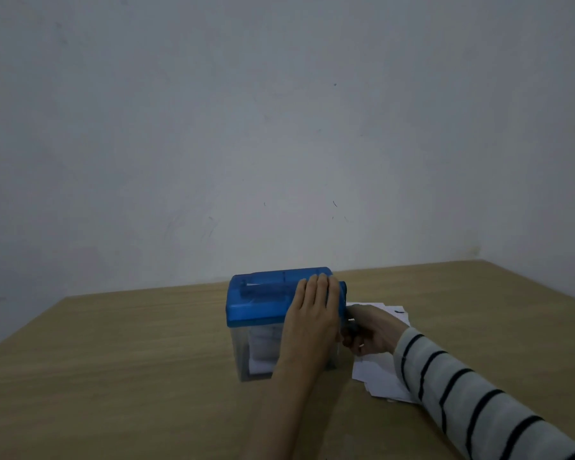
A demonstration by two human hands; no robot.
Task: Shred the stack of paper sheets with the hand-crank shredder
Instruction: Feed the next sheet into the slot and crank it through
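A hand-crank shredder (pixel 259 300) with a blue lid and a clear bin stands on the wooden table (pixel 113 376). White shreds (pixel 263 350) show through the bin wall. My left hand (pixel 312 313) lies flat with straight fingers on the right end of the blue lid. My right hand (pixel 369 330) curls round the dark crank handle (pixel 351 328) at the shredder's right side, low in its turn. A stack of white paper sheets (pixel 379 376) lies on the table right of the shredder, partly under my right forearm.
A plain grey wall (pixel 279 127) rises right behind the table's far edge. The table's right edge runs off toward the back right corner (pixel 485 260). My striped sleeve (pixel 478 393) crosses the front right of the table.
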